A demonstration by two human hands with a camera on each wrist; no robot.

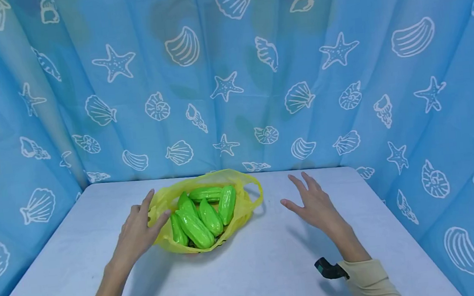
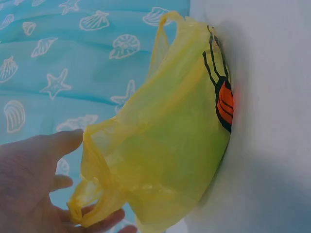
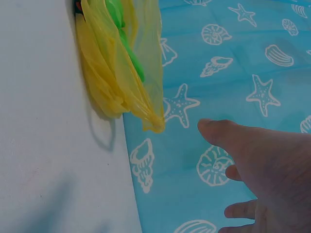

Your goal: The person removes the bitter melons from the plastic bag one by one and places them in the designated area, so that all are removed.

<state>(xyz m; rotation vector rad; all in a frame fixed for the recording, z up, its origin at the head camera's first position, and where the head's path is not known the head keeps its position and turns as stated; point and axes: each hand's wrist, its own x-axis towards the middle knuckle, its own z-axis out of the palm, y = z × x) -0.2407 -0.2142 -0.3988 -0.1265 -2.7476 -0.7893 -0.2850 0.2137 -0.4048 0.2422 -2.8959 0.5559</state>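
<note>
1. Head view: shows a yellow bag (image 1: 242, 212) on a white desk (image 1: 275, 277), open at the top, with glossy green vegetables (image 1: 195, 228) inside; shows the left hand (image 1: 135, 229) at the bag's left side and the right hand (image 1: 316, 204) well apart to the bag's right, both with fingers spread.
2. Left wrist view: shows loose fingers partly behind the bag's loop handle (image 2: 107, 201); cannot tell whether touching.
3. Right wrist view: shows fingers apart, clear of the bag, with a blue curtain (image 3: 194, 63) behind the bag.

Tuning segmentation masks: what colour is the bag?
The bag is yellow with a black-and-orange print, best seen in the left wrist view.
</note>
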